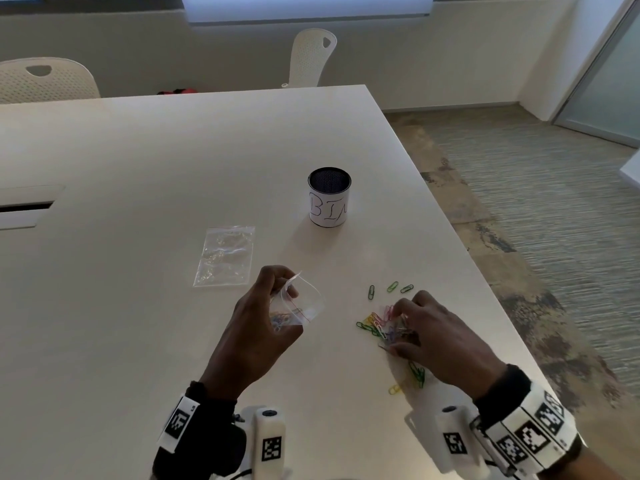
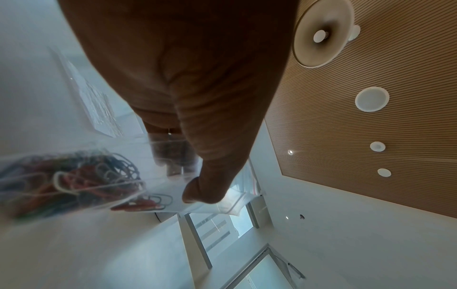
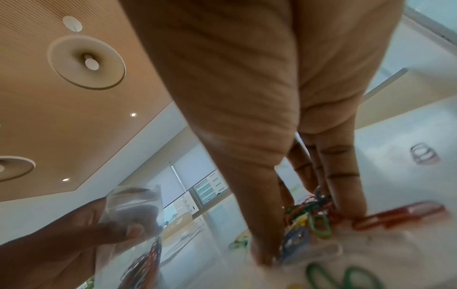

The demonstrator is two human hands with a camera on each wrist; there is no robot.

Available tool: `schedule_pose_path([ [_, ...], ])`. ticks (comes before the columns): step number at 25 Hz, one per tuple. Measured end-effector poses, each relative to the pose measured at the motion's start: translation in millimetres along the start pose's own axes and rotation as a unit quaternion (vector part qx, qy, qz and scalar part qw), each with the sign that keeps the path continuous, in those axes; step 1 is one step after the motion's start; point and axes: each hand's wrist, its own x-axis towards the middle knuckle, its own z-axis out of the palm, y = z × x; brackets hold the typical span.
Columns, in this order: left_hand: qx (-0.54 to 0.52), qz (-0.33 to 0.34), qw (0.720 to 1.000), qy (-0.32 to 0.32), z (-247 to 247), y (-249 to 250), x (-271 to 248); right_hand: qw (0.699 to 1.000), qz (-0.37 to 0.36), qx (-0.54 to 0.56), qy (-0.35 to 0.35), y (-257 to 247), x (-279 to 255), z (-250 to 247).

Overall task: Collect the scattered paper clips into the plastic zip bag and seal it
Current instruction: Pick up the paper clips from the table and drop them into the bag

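Holding the small clear plastic zip bag (image 1: 294,311) partly filled in your left hand (image 1: 258,327), your right hand (image 1: 438,341) fingers pinch coloured wire paper clips (image 1: 381,325) at 4 o'clock; many remain, bag unsealed.

A large white table (image 1: 173,150) fills the room's near side. Two white perforated chairs (image 1: 45,79) (image 1: 311,57) stand at its far edge, below a bright window blind (image 1: 304,8). Grey patterned carpet (image 1: 536,202) lies to the right. Overhead, a slatted wooden ceiling (image 2: 383,78) carries round lamps (image 2: 321,35).
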Motion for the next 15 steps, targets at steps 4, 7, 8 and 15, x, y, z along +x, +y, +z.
schedule_pose_path([
  [4,0.005,-0.001,1.000,-0.001,-1.5,1.3,-1.7,0.999,-0.015,0.014,0.046,-14.8,6.0,10.9],
  [7,0.009,-0.003,1.000,0.000,-3.2,2.0,-2.7,0.997,-0.029,0.022,0.068,-15.4,10.7,12.6],
  [8,0.009,-0.003,1.000,0.000,-3.7,1.9,-2.9,0.997,-0.036,0.025,0.070,-15.1,12.0,11.1],
  [15,0.005,-0.006,1.000,0.000,-3.6,1.3,-3.5,0.990,-0.023,0.130,0.058,-2.0,18.8,-0.6],
])
